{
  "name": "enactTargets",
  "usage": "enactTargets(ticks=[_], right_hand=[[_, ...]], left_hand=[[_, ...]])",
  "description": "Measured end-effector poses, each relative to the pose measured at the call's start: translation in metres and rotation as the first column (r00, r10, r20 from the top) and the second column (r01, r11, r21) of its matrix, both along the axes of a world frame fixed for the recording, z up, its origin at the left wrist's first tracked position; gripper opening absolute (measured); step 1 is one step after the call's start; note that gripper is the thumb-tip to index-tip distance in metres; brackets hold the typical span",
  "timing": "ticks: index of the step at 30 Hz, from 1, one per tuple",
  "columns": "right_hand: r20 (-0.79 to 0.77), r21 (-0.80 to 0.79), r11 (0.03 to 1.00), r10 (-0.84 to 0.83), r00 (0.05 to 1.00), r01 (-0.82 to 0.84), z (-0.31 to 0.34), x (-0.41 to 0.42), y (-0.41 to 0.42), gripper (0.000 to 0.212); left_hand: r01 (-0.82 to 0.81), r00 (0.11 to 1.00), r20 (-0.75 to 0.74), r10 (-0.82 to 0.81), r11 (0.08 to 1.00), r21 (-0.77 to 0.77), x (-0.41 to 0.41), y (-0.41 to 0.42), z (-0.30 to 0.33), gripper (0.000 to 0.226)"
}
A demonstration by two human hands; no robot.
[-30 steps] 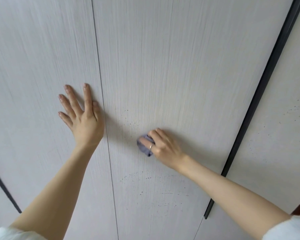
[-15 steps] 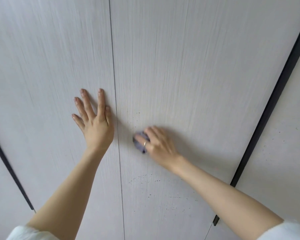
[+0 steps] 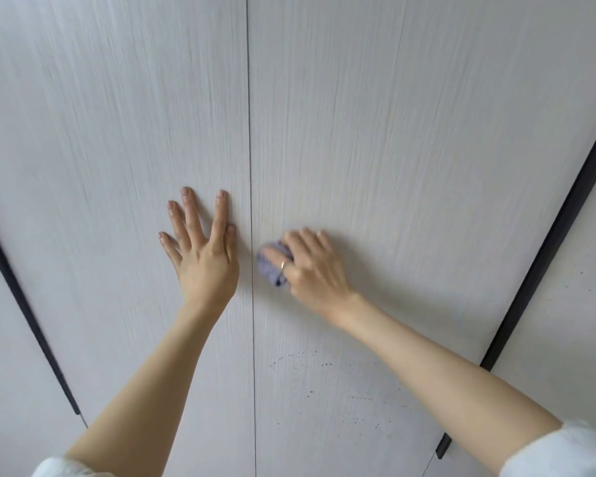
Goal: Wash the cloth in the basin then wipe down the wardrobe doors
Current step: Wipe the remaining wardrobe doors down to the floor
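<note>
Head view of two pale wood-grain wardrobe doors meeting at a thin vertical seam. The left hand lies flat on the left door, fingers straight and spread, its thumb just beside the seam. The right hand presses a small bunched lilac cloth against the right door; its fingers curl over the cloth, which shows only at the hand's left edge, under the fingertips. A ring sits on one finger of this hand. The cloth lies between the two hands, just right of the seam and near the left thumb without touching it. Dark specks dot the right door below the right forearm. Dark vertical strips border the outer edges of both doors. White sleeves are pushed up both arms.
</note>
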State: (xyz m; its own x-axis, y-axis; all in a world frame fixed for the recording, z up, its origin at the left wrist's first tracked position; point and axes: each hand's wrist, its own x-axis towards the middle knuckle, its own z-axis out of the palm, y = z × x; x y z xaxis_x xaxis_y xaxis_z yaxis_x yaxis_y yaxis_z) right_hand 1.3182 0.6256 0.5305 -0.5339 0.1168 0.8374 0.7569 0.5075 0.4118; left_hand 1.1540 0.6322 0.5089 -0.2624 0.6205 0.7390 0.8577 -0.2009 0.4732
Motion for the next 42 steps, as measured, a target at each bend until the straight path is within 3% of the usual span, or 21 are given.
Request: enactTargets(ticks=[4,6,8,10,13,15,18,20,22,23,25,27,29,31,34,38,40,42], right_hand=[[-0.308,-0.013,0.998,-0.061,0.949,0.06,0.059,-0.019,0.001,0.037],[-0.343,-0.035,0.998,-0.057,0.938,0.048,0.051,-0.029,0.001,0.039],[-0.212,-0.032,0.999,-0.027,0.977,0.02,0.014,-0.032,0.0,0.031],[0.012,-0.032,0.999,-0.03,0.999,0.03,-0.035,-0.021,0.0,0.032],[0.302,-0.029,0.998,-0.046,0.952,0.058,-0.082,0.004,-0.001,0.038],[0.33,0.01,0.999,-0.037,0.943,0.036,-0.073,0.01,0.0,0.037],[0.009,0.042,0.999,-0.019,1.0,0.019,-0.028,0.0,0.002,0.034],[-0.239,0.008,0.999,-0.038,0.97,0.041,-0.007,-0.007,0.002,0.033],[-0.275,-0.004,0.999,-0.041,0.961,0.041,-0.018,-0.009,0.003,0.035],[-0.194,-0.002,0.999,-0.04,0.98,0.04,-0.037,-0.007,0.002,0.033],[0.122,-0.018,0.999,-0.043,0.992,0.046,-0.087,0.005,-0.001,0.023],[0.417,-0.059,0.99,-0.094,0.904,0.13,-0.129,0.027,-0.008,0.015],[0.506,-0.06,0.982,-0.125,0.854,0.18,-0.143,0.043,-0.011,0.014],[0.439,-0.039,0.983,-0.144,0.887,0.18,-0.131,0.049,-0.011,0.014],[0.134,0.012,0.991,-0.134,0.982,0.133,-0.094,0.056,-0.011,0.028],[-0.227,-0.026,0.99,-0.139,0.964,0.137,-0.085,0.063,-0.007,0.033],[-0.182,-0.039,0.989,-0.144,0.973,0.14,-0.114,0.065,-0.009,0.033],[0.021,-0.07,0.983,-0.17,0.985,0.171,-0.148,0.076,-0.015,0.027]], left_hand=[[-0.006,1.0,0.002,0.006,1.0,-0.006,-0.002,0.001,-0.008,0.051],[-0.005,1.0,0.001,0.005,1.0,-0.01,-0.003,0.002,-0.008,0.05],[0.001,1.0,-0.006,-0.001,1.0,-0.014,-0.003,0.002,-0.011,0.051],[0.01,1.0,0.002,-0.01,0.999,-0.035,-0.005,0.0,-0.02,0.051],[0.025,1.0,0.012,-0.024,0.997,-0.069,-0.006,-0.005,-0.038,0.05],[0.031,0.999,0.012,-0.03,0.997,-0.069,-0.007,-0.005,-0.042,0.049],[0.031,0.999,0.022,-0.03,0.998,-0.054,-0.007,-0.003,-0.042,0.051],[0.031,0.999,0.028,-0.03,0.998,-0.047,-0.006,-0.002,-0.045,0.051],[0.025,0.999,0.026,-0.024,0.999,-0.038,-0.006,-0.001,-0.048,0.052],[0.024,0.999,0.025,-0.023,0.999,-0.04,-0.006,-0.001,-0.051,0.052],[0.021,1.0,0.019,-0.021,0.999,-0.046,-0.006,-0.001,-0.059,0.054],[0.026,1.0,0.013,-0.025,0.998,-0.063,-0.006,-0.003,-0.068,0.054],[0.024,1.0,0.0,-0.024,0.997,-0.079,-0.006,-0.003,-0.072,0.052],[0.027,1.0,0.009,-0.027,0.995,-0.093,-0.005,-0.002,-0.074,0.052],[0.045,0.998,0.044,-0.041,0.995,-0.094,-0.001,-0.001,-0.073,0.052],[0.053,0.997,0.065,-0.048,0.996,-0.073,0.002,-0.002,-0.071,0.052],[0.063,0.996,0.07,-0.059,0.996,-0.061,0.003,-0.003,-0.072,0.052],[0.071,0.995,0.074,-0.068,0.996,-0.047,0.003,-0.003,-0.073,0.052]])
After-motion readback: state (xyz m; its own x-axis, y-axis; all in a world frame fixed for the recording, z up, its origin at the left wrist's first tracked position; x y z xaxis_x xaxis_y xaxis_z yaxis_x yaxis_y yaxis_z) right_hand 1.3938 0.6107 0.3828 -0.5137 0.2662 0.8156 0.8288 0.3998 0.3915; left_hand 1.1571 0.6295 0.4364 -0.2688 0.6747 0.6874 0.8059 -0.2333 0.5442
